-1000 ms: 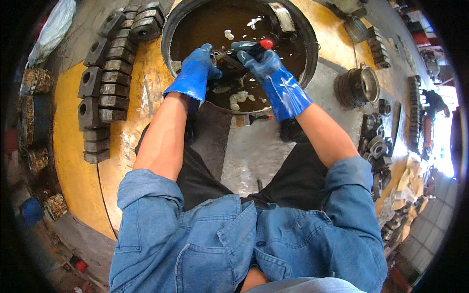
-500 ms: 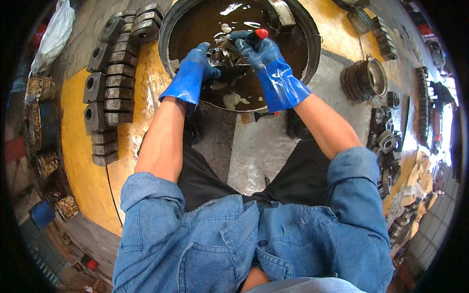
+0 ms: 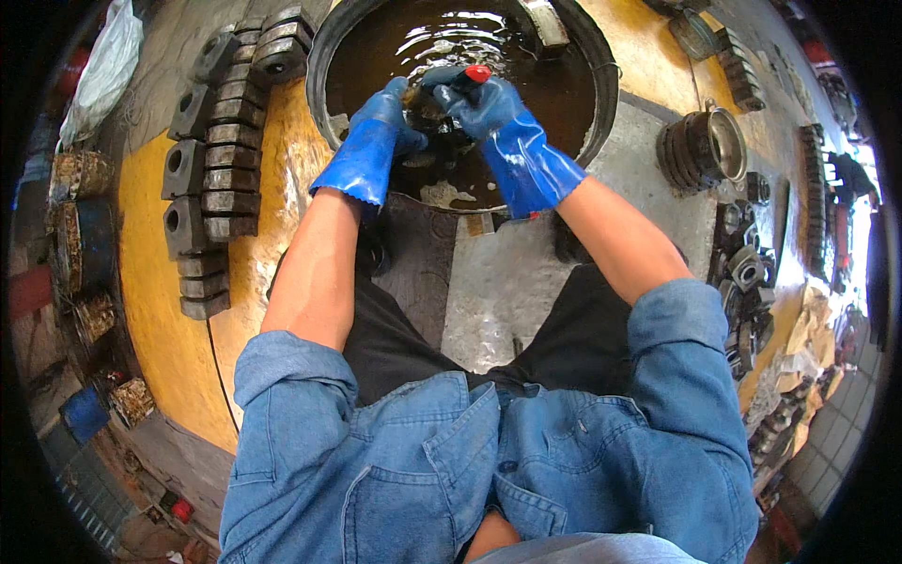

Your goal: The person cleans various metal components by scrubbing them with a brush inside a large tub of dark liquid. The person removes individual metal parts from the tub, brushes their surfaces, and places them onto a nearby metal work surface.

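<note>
Both my hands wear blue rubber gloves and reach into a round black basin of dark brown liquid. My left hand grips a dark metal part at the liquid's surface. My right hand is closed around a tool with a red tip, pressed against the same part. White foam floats near the basin's front edge. Most of the part is hidden by the gloves.
A row of grey metal blocks with holes lies on the yellow floor at my left. A ribbed metal cylinder and several small dark metal parts lie at my right. A white bag lies far left.
The view has shifted, so the basin sits higher in the picture. Both hands stay together over the part, and the liquid ripples more around them.
</note>
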A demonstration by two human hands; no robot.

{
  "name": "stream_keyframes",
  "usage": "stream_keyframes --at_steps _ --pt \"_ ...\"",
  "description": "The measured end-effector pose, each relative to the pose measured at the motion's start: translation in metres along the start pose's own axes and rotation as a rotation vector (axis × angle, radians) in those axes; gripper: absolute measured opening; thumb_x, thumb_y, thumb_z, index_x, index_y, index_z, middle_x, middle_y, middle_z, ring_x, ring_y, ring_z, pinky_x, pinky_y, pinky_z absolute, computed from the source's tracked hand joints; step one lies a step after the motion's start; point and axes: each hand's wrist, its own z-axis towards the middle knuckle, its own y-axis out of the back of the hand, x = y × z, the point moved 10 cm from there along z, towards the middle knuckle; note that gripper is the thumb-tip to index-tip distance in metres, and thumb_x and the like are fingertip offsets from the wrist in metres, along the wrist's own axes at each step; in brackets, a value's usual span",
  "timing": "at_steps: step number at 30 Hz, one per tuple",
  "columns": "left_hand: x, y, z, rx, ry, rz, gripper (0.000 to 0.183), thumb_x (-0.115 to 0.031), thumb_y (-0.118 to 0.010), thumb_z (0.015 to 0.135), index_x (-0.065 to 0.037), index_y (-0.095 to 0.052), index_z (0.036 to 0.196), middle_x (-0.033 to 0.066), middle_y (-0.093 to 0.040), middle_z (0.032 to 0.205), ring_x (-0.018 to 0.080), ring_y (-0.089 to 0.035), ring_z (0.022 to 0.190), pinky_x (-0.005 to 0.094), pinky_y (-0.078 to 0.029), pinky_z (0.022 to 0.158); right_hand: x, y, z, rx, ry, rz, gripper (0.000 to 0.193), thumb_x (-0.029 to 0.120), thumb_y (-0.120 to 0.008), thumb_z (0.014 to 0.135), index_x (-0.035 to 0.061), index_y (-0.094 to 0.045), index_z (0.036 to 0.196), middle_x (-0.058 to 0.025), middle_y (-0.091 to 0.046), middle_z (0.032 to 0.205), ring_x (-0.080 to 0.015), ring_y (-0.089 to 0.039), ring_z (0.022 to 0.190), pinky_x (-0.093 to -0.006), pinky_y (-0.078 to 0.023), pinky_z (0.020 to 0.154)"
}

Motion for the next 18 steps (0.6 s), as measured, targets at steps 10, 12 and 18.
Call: stream_keyframes --at_steps 10,12,18 --pt "0.032 -0.028 0.024 0.064 0.114 -0.252 0.102 -0.03 -0.098 0.07 -0.014 -0.045 0.156 0.018 -0.064 0.143 0.0333 -0.064 0.129 0.0429 -0.051 0.111 -0.011 0.006 0.001 -0.022 0.017 0.199 0.024 0.007 -0.072 0.098 0.0081 -0.076 0.123 -0.0076 -0.079 0.113 -0.0177 -0.073 0.103 -0.0334 -0.058 0.095" --pt "-0.008 -0.003 -0.002 0.027 0.09 0.03 0.104 -0.03 -0.098 0.069 -0.015 -0.044 0.156 0.0181 -0.064 0.143 0.0338 -0.064 0.13 0.0431 -0.051 0.111 -0.039 0.039 0.006 -0.142 0.012 0.026 0.024 0.008 -0.073 0.099 0.0075 -0.075 0.122 -0.0078 -0.079 0.111 -0.0168 -0.073 0.103 -0.0334 -0.058 0.094" --pt "-0.004 0.003 0.003 -0.016 0.068 0.011 0.111 -0.031 -0.099 0.065 -0.016 -0.042 0.158 0.0205 -0.065 0.142 0.037 -0.065 0.128 0.0448 -0.053 0.108 -0.183 0.099 -0.026 -0.292 -0.341 -0.046 0.036 0.031 -0.076 0.094 0.0042 -0.076 0.118 -0.0093 -0.079 0.101 -0.0177 -0.072 0.093 -0.0323 -0.055 0.09"
